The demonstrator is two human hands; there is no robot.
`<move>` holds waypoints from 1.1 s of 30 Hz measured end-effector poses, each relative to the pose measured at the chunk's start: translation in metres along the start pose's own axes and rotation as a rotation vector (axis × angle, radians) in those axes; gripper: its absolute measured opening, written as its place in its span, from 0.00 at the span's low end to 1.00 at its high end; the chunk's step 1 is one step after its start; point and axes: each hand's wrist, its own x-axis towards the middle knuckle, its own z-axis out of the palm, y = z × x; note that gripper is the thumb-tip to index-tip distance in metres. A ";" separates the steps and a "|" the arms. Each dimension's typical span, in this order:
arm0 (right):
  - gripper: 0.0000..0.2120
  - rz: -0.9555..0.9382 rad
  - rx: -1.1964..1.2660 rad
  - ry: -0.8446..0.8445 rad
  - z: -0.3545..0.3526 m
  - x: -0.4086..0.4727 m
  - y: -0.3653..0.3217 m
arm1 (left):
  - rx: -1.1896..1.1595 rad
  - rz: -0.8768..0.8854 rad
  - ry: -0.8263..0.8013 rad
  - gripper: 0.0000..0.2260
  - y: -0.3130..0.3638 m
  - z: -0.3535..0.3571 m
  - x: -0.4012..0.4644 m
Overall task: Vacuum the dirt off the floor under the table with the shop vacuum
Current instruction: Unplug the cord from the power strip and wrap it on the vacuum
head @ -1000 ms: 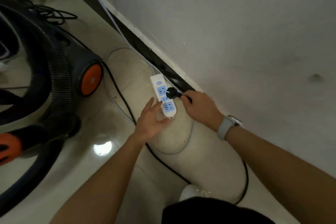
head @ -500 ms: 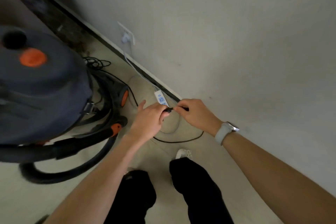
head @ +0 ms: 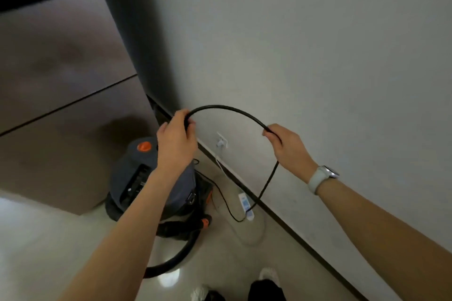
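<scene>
A black power cord (head: pixel 227 110) is held up in front of the pale wall (head: pixel 318 44) as an arch between the two hands. The left hand (head: pixel 176 137) is clenched round the left end of the arch, with the fingers curled over the cord. The right hand (head: pixel 285 144) is clenched round the right end, the cord being pinched between thumb and curled fingers. A pale watch (head: pixel 322 177) is worn on the right wrist.

From the right grip the cord is let down to a white power strip (head: pixel 245 205) that lies on the floor beside the dark baseboard (head: pixel 293 227); the plug appears to be seated in the strip, though blur makes this uncertain. A further loop of the cord is seen lying on the floor just left of the strip. A white cable is run from the strip up to a wall outlet (head: pixel 222 142) between the two hands in the view.

The shop vacuum (head: pixel 137 178) is stood on the floor below the left forearm, left of the strip and close to the wall, its dark grey top marked by an orange button (head: pixel 144 146). Its black hose (head: pixel 176 259) is curved over the glossy floor (head: pixel 49 239) on the near side. White shoes (head: pixel 269 273) are seen at the near edge.
</scene>
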 end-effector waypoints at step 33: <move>0.11 0.549 1.340 -0.748 0.113 0.022 -0.242 | -0.314 -0.298 0.177 0.15 -0.113 -0.119 -0.076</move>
